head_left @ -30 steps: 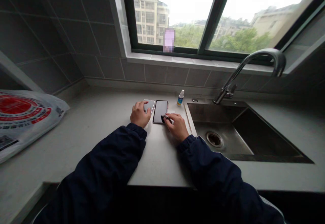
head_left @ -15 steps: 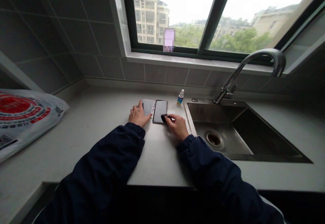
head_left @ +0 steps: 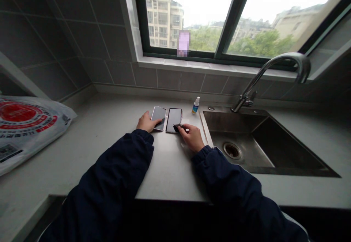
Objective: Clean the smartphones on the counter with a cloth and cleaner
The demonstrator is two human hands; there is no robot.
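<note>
My left hand grips a smartphone by its left side, the thumb lying across the lower part of the screen. The phone's lower edge looks slightly raised from the counter, with a dark edge showing beneath it. Just right of it a second smartphone lies flat, screen up, in a dark frame. At that phone's lower right corner my right hand pinches a small dark cloth between thumb and fingers. A small white spray bottle with a blue and yellow label stands upright behind my right hand.
A steel sink with a curved faucet is set into the pale counter on the right. At the far left lies a white plastic bag with red print. A window rises behind the counter.
My left hand has closed around the left phone, its thumb now over the screen, and the phone has shifted a little and tilted. My right hand with the cloth has hardly moved.
</note>
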